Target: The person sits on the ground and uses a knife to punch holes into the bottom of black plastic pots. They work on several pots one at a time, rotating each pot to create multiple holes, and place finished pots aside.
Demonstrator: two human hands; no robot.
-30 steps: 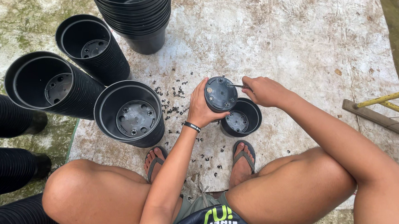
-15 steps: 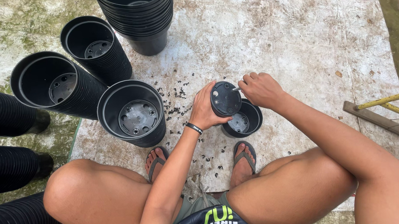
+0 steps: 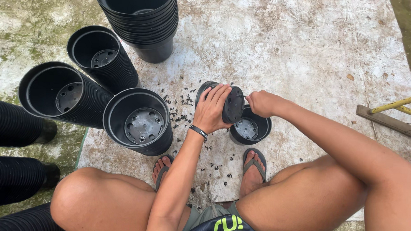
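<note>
Above a stained white sheet spread over the concrete floor, a squatting person holds a small black plastic pot tipped on its side, its perforated base turned toward the right. Wrapped over the pot's wall from the near side, the left hand has its fingers curled closed around it, a dark band on the wrist. At the pot's base, the right hand is drawn into a fist, pinching something thin against the bottom; what it is cannot be made out. Just below the held pot, a second small black pot stands upright on the sheet, mouth up. Small black scraps are scattered across the sheet between the pots and the person's feet in flip-flops. Left of the hands, tall nested stacks of larger black pots lean or lie with their open mouths toward the camera, and another stack stands upright farther back. At the right edge lies a yellow rod across a wooden strip.
</note>
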